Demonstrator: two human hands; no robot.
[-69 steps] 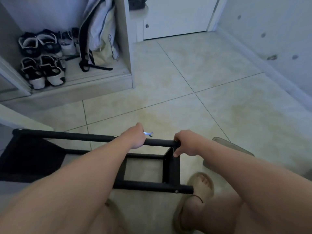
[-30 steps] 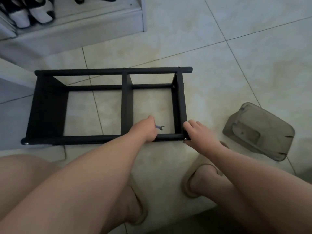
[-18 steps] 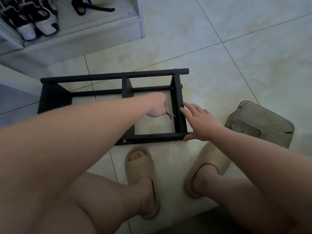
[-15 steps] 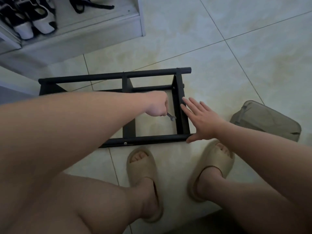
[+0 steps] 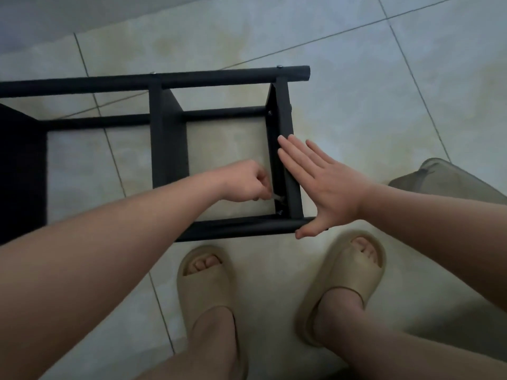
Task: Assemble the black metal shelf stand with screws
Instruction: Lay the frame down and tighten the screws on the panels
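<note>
Left hand [image 5: 244, 182] on wrench [image 5: 278, 198] (inside stand [image 5: 219, 78])

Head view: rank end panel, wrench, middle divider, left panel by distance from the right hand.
1. End panel: touches the right hand.
2. Wrench: just inside it, in the left hand.
3. Middle divider: further left.
4. Left panel: frame's left edge.

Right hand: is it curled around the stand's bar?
No, the right hand lies flat, fingers straight, against the end piece of the stand.

One shelf stand [image 5: 168, 138], one wrench [image 5: 277, 197], two slippers [image 5: 204, 282] [image 5: 354, 272], one bag [image 5: 450, 182].
</note>
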